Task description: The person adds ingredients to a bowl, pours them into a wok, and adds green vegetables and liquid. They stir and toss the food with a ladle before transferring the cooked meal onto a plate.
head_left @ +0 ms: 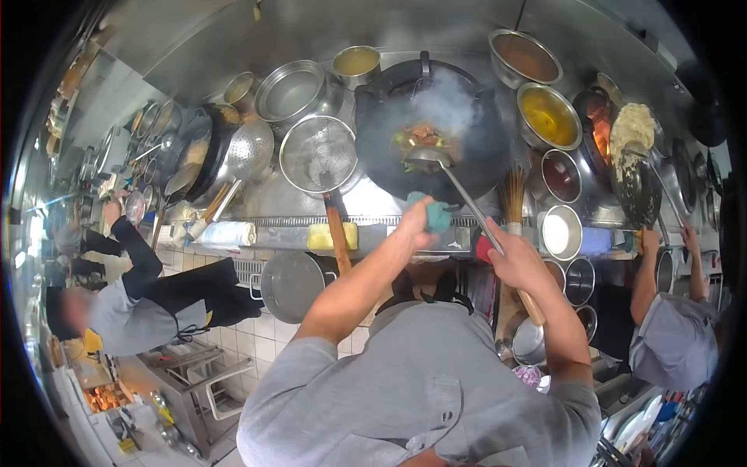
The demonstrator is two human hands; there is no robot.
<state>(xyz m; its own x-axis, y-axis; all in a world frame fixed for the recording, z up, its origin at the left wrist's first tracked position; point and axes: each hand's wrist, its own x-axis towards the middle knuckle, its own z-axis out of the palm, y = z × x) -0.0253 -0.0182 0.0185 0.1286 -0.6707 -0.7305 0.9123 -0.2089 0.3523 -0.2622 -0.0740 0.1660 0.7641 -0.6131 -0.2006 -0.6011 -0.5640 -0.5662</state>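
A large dark wok [377, 163] sits on the range in front of me, with steam rising from the chopped food [420, 137] inside. My left hand [416, 226] is closed on a folded green cloth [440, 218] at the wok's near rim; whether it grips the rim through the cloth is hidden. In my right hand [510, 253] is a long-handled ladle [462, 191], its wooden grip pointing back under my forearm. The ladle's bowl rests in the wok, at the near side of the food.
Left of the wok lie a wire strainer [319, 156] and a perforated skimmer [250, 148]. Bowls of yellow liquid [549, 117] and dark sauce [562, 176], plus a bamboo brush [512, 198], stand right. Co-workers stand left [148, 303] and right [677, 338], the right one near flames [601, 128].
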